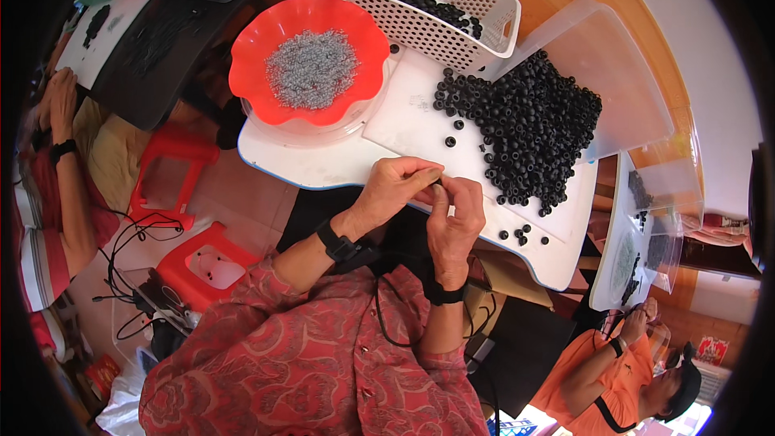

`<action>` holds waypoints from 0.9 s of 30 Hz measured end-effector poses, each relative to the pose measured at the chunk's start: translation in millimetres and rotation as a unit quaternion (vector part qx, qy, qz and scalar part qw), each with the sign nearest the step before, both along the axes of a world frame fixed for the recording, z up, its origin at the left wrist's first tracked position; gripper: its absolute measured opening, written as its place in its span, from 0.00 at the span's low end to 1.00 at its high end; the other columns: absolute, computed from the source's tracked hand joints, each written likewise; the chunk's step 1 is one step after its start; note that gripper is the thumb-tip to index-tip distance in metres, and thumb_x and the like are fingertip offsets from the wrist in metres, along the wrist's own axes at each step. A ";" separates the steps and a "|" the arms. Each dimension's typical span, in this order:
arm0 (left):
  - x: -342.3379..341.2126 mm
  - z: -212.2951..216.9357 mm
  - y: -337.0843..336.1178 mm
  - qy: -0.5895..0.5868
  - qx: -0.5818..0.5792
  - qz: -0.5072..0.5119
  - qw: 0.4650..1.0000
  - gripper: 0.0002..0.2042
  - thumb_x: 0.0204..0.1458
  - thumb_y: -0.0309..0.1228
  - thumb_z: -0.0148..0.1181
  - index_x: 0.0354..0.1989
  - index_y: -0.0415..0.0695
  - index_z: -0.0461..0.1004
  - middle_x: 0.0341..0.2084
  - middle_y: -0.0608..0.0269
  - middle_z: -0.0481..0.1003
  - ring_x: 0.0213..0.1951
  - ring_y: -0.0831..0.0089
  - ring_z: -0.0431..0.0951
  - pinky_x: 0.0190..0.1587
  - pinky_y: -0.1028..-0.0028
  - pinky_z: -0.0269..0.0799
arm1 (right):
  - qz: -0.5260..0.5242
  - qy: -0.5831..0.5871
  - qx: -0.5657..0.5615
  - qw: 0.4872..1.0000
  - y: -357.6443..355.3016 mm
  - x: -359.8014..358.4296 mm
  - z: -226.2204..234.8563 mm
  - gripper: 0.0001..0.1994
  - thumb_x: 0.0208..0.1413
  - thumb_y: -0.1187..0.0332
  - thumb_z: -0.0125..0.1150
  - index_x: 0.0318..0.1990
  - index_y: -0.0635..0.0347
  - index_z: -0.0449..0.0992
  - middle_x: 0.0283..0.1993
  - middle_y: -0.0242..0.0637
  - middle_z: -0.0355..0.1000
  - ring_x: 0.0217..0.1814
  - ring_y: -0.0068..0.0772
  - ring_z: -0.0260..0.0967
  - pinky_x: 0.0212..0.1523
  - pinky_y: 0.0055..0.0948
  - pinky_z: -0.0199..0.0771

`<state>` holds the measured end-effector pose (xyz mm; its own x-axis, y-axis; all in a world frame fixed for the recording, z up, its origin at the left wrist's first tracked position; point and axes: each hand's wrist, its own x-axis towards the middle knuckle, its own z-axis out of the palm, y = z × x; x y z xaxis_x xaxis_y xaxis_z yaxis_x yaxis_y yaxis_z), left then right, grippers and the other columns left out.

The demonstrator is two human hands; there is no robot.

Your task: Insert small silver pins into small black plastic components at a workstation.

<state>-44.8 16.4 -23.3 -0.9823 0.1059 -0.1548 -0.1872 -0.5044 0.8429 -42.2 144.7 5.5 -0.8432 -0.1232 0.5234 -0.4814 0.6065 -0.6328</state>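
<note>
My left hand (391,192) and my right hand (454,222) meet fingertip to fingertip just off the front edge of the white table (299,165). Both are closed in a pinch. Between the fingertips a bit of a small black part (437,183) shows; the fingers cover the rest. Beyond my right hand a large heap of small black round parts with holes (533,125) spreads over a white board (404,105). Left of the board, a red wavy-rimmed bowl (246,73) holds many tiny grey, clear-looking pieces (313,69).
A white perforated basket (420,24) with more black parts stands at the back. A clear plastic bin (622,81) lies tipped beside the heap. Red stools (173,178) and cables are at left. One person (64,169) sits at left, another in orange (601,371) at lower right.
</note>
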 end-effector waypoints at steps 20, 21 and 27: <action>-2.9 -8.5 -5.8 0.001 0.029 -0.034 0.999 0.12 0.62 0.25 0.52 0.49 0.32 0.74 0.34 0.57 0.78 0.32 0.77 0.79 0.37 0.73 0.83 | -0.036 -0.227 -0.369 0.900 1.6 12.3 -23.9 0.09 0.62 0.74 0.57 0.47 0.69 0.76 0.37 0.33 0.75 0.36 0.18 0.70 0.38 0.19 0.71; -3.0 -10.9 -6.4 0.005 0.059 -0.032 0.998 0.12 0.62 0.25 0.52 0.50 0.32 0.73 0.34 0.57 0.77 0.31 0.78 0.78 0.37 0.72 0.83 | -0.045 -0.244 -0.374 0.893 1.9 12.5 -24.9 0.10 0.62 0.73 0.56 0.47 0.70 0.76 0.37 0.33 0.75 0.36 0.19 0.70 0.39 0.19 0.71; -3.8 -13.5 -10.9 -0.003 0.169 -0.021 0.985 0.12 0.63 0.28 0.51 0.48 0.30 0.73 0.31 0.59 0.74 0.28 0.81 0.73 0.35 0.70 0.83 | -0.057 -0.230 -0.336 0.912 -1.6 9.5 -32.4 0.08 0.62 0.74 0.56 0.46 0.67 0.76 0.32 0.30 0.72 0.32 0.17 0.67 0.34 0.18 0.69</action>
<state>-48.6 5.5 -36.8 -0.9752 0.1923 -0.1092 -0.2177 -0.7477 0.6274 -32.7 143.2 -26.9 -0.9797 0.1974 0.0352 -0.0283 0.0381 -0.9989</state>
